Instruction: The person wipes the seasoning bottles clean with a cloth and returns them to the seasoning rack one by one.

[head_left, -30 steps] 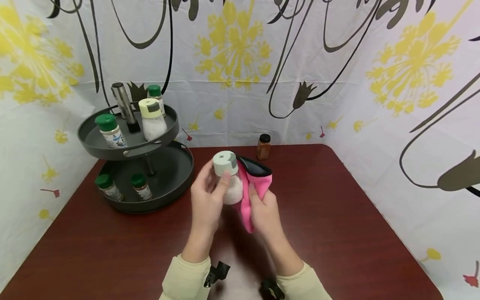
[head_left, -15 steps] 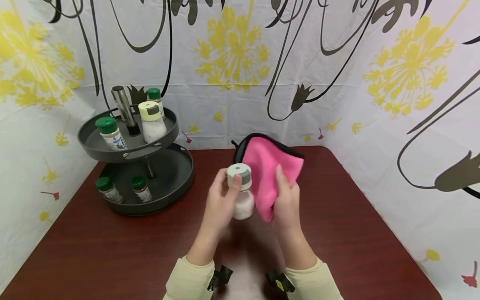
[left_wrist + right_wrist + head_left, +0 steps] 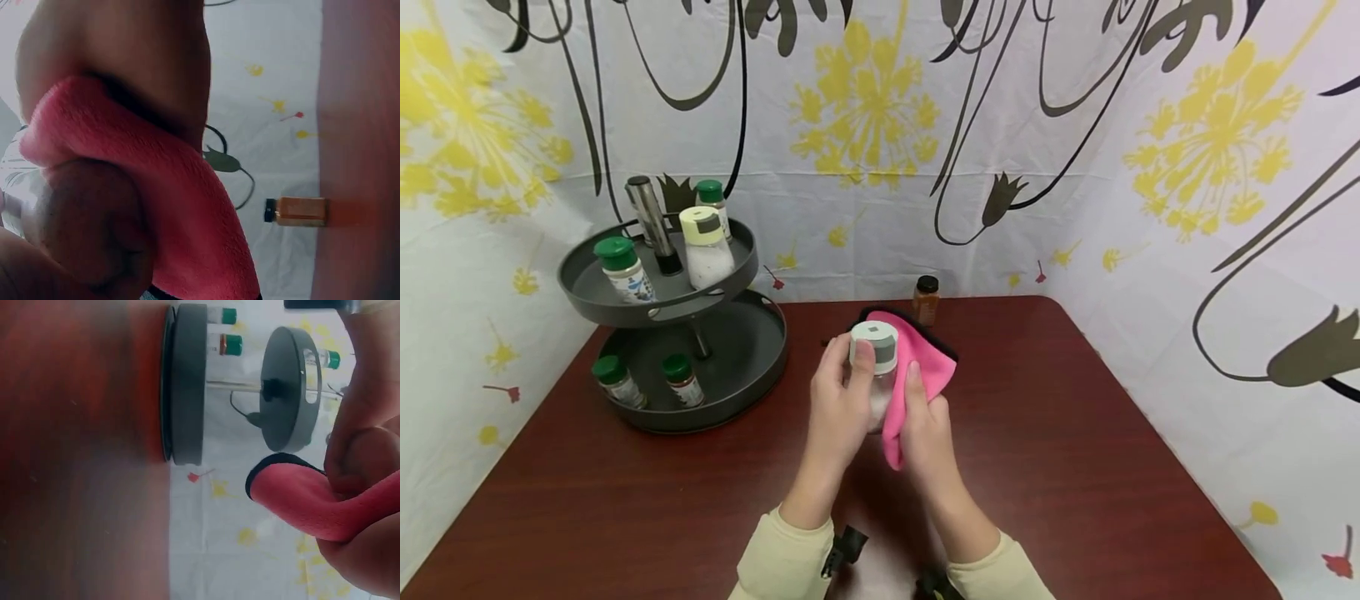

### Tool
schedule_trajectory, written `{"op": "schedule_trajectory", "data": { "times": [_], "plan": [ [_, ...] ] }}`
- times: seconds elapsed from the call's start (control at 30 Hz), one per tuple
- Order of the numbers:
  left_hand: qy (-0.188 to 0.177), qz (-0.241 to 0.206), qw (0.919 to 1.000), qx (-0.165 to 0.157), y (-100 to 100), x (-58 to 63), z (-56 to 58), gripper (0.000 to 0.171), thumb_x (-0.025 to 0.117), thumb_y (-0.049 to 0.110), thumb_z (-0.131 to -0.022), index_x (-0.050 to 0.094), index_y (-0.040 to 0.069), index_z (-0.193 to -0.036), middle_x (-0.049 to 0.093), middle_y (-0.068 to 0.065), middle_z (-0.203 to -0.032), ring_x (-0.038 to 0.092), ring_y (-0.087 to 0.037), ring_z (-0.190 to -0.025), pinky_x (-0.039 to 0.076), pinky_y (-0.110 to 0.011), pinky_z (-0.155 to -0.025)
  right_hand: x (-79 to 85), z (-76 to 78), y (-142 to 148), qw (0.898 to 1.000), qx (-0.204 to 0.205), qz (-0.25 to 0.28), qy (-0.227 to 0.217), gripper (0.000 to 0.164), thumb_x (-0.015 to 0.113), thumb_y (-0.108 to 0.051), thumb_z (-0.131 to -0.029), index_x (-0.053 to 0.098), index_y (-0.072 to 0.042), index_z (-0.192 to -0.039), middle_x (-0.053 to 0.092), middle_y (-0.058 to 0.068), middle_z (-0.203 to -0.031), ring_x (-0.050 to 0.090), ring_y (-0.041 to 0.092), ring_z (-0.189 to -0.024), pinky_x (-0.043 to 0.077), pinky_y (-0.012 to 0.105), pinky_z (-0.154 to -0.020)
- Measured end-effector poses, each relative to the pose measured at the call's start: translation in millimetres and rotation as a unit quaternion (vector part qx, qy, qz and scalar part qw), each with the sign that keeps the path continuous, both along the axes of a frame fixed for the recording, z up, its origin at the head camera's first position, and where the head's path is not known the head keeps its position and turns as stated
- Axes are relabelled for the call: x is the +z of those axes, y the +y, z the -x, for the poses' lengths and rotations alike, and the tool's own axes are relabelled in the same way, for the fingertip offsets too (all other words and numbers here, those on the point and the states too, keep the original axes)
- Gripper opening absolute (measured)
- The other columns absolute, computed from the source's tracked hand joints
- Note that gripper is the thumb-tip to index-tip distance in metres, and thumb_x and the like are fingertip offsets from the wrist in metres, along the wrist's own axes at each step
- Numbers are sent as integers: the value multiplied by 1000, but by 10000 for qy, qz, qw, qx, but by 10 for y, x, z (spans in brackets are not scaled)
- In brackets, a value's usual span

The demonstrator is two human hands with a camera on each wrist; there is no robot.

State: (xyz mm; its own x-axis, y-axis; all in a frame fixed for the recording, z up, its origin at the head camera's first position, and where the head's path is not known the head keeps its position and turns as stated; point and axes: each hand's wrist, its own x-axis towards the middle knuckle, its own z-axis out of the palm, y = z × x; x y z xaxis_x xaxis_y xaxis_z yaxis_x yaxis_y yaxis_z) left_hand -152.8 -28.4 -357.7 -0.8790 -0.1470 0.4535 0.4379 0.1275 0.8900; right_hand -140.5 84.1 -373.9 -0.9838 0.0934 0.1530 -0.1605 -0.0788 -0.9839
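My left hand (image 3: 838,412) grips a clear shaker jar (image 3: 874,348) with a pale lid and white contents, its thumb across the front of the lid. Against the jar's right side, my right hand (image 3: 927,433) pinches a pink cloth (image 3: 928,362) with black edging, thumb on top. The cloth wraps behind the jar and hangs below the right fingers. In the left wrist view the cloth (image 3: 181,194) covers much of the hands' work. The right wrist view shows its folded pink end (image 3: 300,494) beside the fingers, and the jar is hidden there.
A dark two-tier stand (image 3: 737,408) is at the left. Its upper tray (image 3: 602,310) bears green-capped jars and a yellow-lidded shaker (image 3: 706,250); green-capped jars (image 3: 681,382) sit below. A black-capped spice bottle (image 3: 927,300) stands near the table's (image 3: 1075,467) back edge.
The jar and left hand first moved right, then slightly back. The right hand swung the cloth out to the right and up, then brought it back against the jar, uncovering the spice bottle.
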Motion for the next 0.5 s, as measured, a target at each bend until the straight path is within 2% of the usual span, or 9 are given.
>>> {"op": "schedule_trajectory", "data": {
  "times": [0.07, 0.13, 0.23, 0.3, 0.37, 0.5],
  "plan": [
    [-5, 38, 10000, 54, 21, -38, 7, 41, 56, 44, -110, 67, 11, -130, 68, -11, -119, 62, -20, -110, 54, -47, -100, 35, -12, 13, 9998, -51, 23, -167, 67, 42, -49, -114, 55, -1, -68, 51, 2, -44, 48, 14, -35, 38, 26, -40],
    [-35, 72, 9999, 83, 60, -90, 7, 44, 52, 49, -110, 64, 11, -129, 69, -11, -116, 63, -20, -105, 54, -43, -95, 137, -14, 26, 9995, -209, 58, -232, 57, 45, -49, -113, 59, -3, -81, 51, 0, -47, 48, 14, -37, 40, 26, -41],
    [97, 166, 9996, 200, 125, -153, 0, 58, 43, 62, -109, 58, 10, -128, 70, -11, -113, 64, -18, -98, 54, -36, -87, 334, -20, 25, 9987, -510, 13, -20, 46, 47, -48, -112, 60, -7, -96, 48, -2, -50, 47, 15, -39, 41, 27, -44],
    [306, 243, 9984, 413, 148, -167, -9, 68, 41, 72, -105, 58, 9, -124, 68, -11, -110, 61, -17, -93, 51, -33, -80, 416, -31, -7, 9978, -616, -51, 252, 46, 48, -47, -112, 59, -6, -96, 47, -1, -49, 45, 16, -37, 41, 29, -42],
    [592, 212, 9956, 698, 149, -162, -7, 73, 46, 76, -101, 60, 6, -119, 65, -10, -106, 59, -16, -89, 50, -30, -75, 423, -50, -53, 9966, -656, -195, 468, 47, 48, -45, -112, 58, -5, -90, 46, -1, -48, 45, 16, -37, 41, 30, -41],
    [922, 0, 9886, 1192, 80, -134, 35, 61, 65, 66, -98, 64, 6, -107, 60, -8, -97, 53, -14, -81, 45, -28, -68, 243, -93, -141, 9974, -434, -322, 487, 58, 46, -42, -114, 56, -1, -75, 50, 2, -47, 48, 16, -36, 43, 30, -40]
  ]
}}
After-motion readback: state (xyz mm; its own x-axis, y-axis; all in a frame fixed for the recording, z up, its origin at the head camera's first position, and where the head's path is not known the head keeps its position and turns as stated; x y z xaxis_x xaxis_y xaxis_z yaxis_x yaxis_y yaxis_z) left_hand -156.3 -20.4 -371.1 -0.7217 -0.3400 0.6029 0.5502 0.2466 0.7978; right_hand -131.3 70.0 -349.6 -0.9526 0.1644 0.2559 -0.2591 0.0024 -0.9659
